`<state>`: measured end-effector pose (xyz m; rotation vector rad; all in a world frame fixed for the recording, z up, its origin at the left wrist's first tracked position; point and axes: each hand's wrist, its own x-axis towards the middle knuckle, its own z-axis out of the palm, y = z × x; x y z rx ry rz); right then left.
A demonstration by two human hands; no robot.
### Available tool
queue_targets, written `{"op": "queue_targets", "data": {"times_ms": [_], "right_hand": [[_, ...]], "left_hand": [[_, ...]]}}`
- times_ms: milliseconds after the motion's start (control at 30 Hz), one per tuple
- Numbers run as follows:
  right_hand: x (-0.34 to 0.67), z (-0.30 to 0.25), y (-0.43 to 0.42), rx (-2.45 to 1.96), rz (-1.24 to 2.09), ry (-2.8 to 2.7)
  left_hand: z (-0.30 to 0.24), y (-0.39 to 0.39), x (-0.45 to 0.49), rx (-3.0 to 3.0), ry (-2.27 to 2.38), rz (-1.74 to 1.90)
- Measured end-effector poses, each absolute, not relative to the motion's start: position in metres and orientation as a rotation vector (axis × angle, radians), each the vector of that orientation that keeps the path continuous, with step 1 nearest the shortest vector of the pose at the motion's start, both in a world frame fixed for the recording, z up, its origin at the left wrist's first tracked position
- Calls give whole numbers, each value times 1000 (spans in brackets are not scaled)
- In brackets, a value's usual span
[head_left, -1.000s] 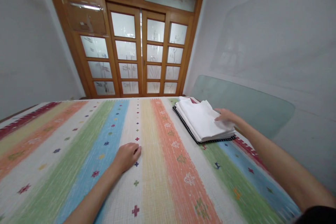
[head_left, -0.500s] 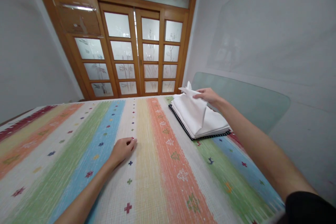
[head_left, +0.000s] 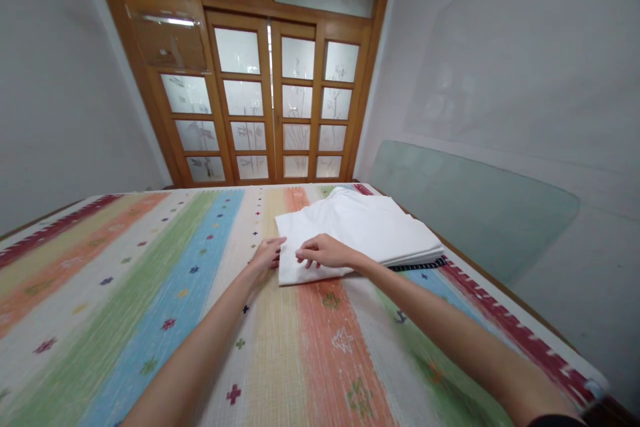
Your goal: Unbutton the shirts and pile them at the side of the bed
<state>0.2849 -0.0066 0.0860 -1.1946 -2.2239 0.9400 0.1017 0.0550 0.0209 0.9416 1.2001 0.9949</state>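
A white cloth (head_left: 345, 220) lies partly unfolded over a folded white stack (head_left: 417, 250), its left part spread flat onto the striped tablecloth (head_left: 285, 347). My left hand (head_left: 267, 255) rests at the left edge of the white cloth, fingers stretched out and touching or almost touching that edge. Just above the cloth's near left part is my right hand (head_left: 323, 251), its fingers loosely bent and apart, with nothing visible in them. Whether its fingertips touch the fabric I cannot tell. Under the stack, a black item with a white-stitched edge (head_left: 417, 266) shows only at the near right side.
Colourful stripes with small crosses and trees cover the table. A pale green panel (head_left: 470, 207) stands along the right wall. Wooden doors with glass panes (head_left: 245, 97) are beyond the far edge.
The white cloth, earlier lifted at the stack by my right hand, now lies spread leftward. My right hand has moved left and let go; my left hand has moved up to the cloth's edge.
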Motion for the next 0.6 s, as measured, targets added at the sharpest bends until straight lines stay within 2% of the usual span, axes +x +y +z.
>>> {"op": "queue_targets", "data": {"times_ms": [133, 433, 600], "right_hand": [[325, 84, -8, -1323, 547, -2325], [376, 86, -2, -1499, 217, -2258], [399, 70, 12, -1645, -41, -2319]], "left_hand": [[16, 61, 113, 1085, 1304, 1075], [52, 40, 71, 1415, 1258, 1308], [67, 16, 20, 1544, 1469, 1373]]}}
